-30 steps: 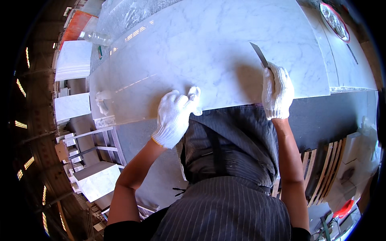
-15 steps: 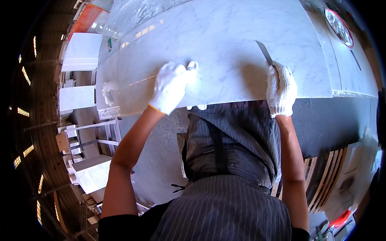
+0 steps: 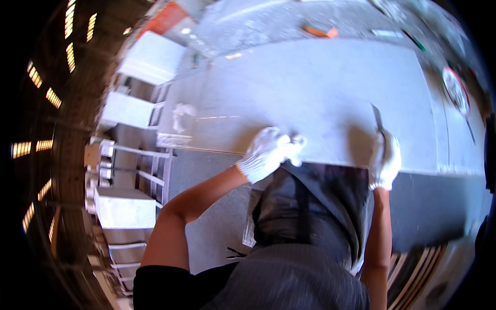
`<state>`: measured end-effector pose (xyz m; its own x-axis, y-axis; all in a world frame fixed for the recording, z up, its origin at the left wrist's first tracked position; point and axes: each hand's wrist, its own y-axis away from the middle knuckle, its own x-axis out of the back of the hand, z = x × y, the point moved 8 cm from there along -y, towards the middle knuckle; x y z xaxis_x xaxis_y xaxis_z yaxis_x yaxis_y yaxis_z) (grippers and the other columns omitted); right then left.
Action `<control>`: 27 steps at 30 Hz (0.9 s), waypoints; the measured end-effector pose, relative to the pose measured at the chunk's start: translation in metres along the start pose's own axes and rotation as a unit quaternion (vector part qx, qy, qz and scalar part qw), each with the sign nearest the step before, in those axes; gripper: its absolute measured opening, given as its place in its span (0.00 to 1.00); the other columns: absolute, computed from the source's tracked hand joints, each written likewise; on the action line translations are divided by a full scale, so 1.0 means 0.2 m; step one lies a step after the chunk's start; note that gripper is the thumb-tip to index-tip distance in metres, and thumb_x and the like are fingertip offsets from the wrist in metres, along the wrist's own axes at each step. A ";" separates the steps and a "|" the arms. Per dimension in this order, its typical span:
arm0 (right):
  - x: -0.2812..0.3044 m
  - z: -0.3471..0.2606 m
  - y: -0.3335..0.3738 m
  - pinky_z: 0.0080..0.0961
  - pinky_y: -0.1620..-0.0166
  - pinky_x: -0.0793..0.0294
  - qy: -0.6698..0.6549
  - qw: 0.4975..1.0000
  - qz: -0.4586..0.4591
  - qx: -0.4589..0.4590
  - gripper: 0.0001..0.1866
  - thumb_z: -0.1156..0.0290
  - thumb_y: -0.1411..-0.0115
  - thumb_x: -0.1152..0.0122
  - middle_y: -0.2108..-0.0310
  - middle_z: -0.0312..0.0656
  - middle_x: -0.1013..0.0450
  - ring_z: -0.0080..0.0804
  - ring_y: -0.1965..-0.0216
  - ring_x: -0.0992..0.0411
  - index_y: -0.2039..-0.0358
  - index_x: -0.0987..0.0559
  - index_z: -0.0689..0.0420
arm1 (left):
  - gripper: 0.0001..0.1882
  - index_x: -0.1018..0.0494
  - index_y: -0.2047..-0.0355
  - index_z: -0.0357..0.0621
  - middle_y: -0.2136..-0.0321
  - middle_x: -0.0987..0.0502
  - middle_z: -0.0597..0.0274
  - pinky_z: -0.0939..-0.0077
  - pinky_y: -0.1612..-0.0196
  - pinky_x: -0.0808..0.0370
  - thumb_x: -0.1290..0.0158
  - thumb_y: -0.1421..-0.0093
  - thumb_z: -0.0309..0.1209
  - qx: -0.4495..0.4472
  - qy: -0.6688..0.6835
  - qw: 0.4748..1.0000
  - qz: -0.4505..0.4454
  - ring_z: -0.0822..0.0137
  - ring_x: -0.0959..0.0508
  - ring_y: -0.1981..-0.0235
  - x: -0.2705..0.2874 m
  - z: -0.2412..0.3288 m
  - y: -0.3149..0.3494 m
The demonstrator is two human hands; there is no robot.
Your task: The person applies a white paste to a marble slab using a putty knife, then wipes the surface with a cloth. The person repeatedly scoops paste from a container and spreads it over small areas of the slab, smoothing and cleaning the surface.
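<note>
Both my hands wear white knitted gloves over a pale, faintly veined stone slab (image 3: 320,82) lying flat before me. My left hand (image 3: 264,154) is closed at the slab's near edge, its fingers around a small crumpled white wad (image 3: 295,147) that looks like cloth. Blur hides just where glove and wad meet. Farther right, my right hand (image 3: 385,160) is closed on a thin flat metal blade (image 3: 376,117), which points up and away from me above the slab. A shadow falls on the stone left of that hand.
A crumpled white glove or cloth (image 3: 183,115) lies left of the slab. Beyond the far edge is an orange object (image 3: 321,32); at the right stands a round red-rimmed container (image 3: 455,91). Stacked white slabs (image 3: 153,58) and metal frames (image 3: 142,170) stand left, wooden slats (image 3: 421,276) lower right.
My view has shifted, so the slab sits lower and farther right. My left hand has come back toward the near edge with the wad. The right hand still grips the blade.
</note>
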<state>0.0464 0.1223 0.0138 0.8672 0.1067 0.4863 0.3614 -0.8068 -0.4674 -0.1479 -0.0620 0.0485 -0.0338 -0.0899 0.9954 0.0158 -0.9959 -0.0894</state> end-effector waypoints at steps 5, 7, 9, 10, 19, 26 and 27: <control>-0.01 0.09 0.03 0.32 0.58 0.27 -0.064 0.996 -0.011 -0.055 0.11 0.70 0.33 0.47 0.66 0.46 0.24 0.35 0.66 0.26 0.56 0.20 0.61 | 0.10 0.24 0.58 0.50 0.81 0.25 0.60 0.63 0.74 0.28 0.52 0.35 0.36 0.121 -0.114 0.979 0.122 0.61 0.24 0.80 -0.01 -0.52 0.03; 0.02 0.05 0.00 0.35 0.57 0.27 0.015 0.999 -0.024 -0.030 0.11 0.69 0.34 0.45 0.66 0.49 0.23 0.44 0.64 0.24 0.59 0.20 0.62 | 0.12 0.25 0.54 0.49 0.74 0.22 0.56 0.65 0.69 0.25 0.49 0.37 0.35 0.178 -0.104 0.978 -0.010 0.60 0.22 0.75 0.00 -0.50 -0.11; 0.03 -0.03 -0.01 0.37 0.57 0.27 0.032 0.999 -0.015 0.005 0.10 0.70 0.35 0.45 0.67 0.52 0.24 0.50 0.64 0.25 0.61 0.21 0.63 | 0.17 0.26 0.49 0.49 0.58 0.23 0.53 0.62 0.55 0.27 0.46 0.37 0.37 0.201 0.039 0.972 0.114 0.56 0.23 0.61 -0.05 -0.54 -0.04; 0.03 -0.04 -0.03 0.40 0.62 0.27 0.009 1.000 -0.016 0.015 0.08 0.73 0.38 0.42 0.70 0.53 0.26 0.54 0.67 0.27 0.61 0.20 0.62 | 0.19 0.26 0.47 0.48 0.50 0.25 0.52 0.60 0.49 0.28 0.46 0.37 0.38 0.206 0.058 0.966 0.145 0.53 0.24 0.54 -0.06 -0.51 -0.04; 0.03 0.04 -0.01 0.36 0.62 0.26 -0.018 0.998 -0.037 -0.041 0.07 0.76 0.37 0.44 0.69 0.51 0.26 0.48 0.69 0.26 0.61 0.21 0.63 | 0.22 0.26 0.49 0.46 0.43 0.32 0.52 0.51 0.39 0.36 0.44 0.40 0.43 0.186 -0.060 0.957 0.213 0.51 0.35 0.39 0.14 -0.27 -0.11; -0.07 -0.13 0.10 0.34 0.62 0.28 0.010 0.992 -0.125 0.020 0.05 0.76 0.37 0.44 0.70 0.50 0.27 0.47 0.69 0.27 0.63 0.22 0.63 | 0.21 0.25 0.49 0.47 0.44 0.30 0.56 0.51 0.36 0.35 0.41 0.42 0.39 0.029 0.079 0.991 0.101 0.52 0.32 0.41 -0.13 0.03 -0.19; -0.07 -0.16 0.10 0.35 0.63 0.28 -0.001 0.989 -0.146 0.020 0.05 0.77 0.38 0.44 0.71 0.51 0.28 0.47 0.70 0.28 0.64 0.22 0.63 | 0.21 0.24 0.50 0.47 0.45 0.29 0.56 0.51 0.38 0.32 0.41 0.42 0.39 0.046 0.103 0.986 0.125 0.52 0.30 0.43 -0.12 -0.03 -0.20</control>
<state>0.0305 0.0858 0.0203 0.7251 0.3328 0.6028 0.6094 -0.7178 -0.3367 -0.1528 -0.0203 0.0289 -0.2192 -0.3424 0.9136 0.1403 -0.9377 -0.3178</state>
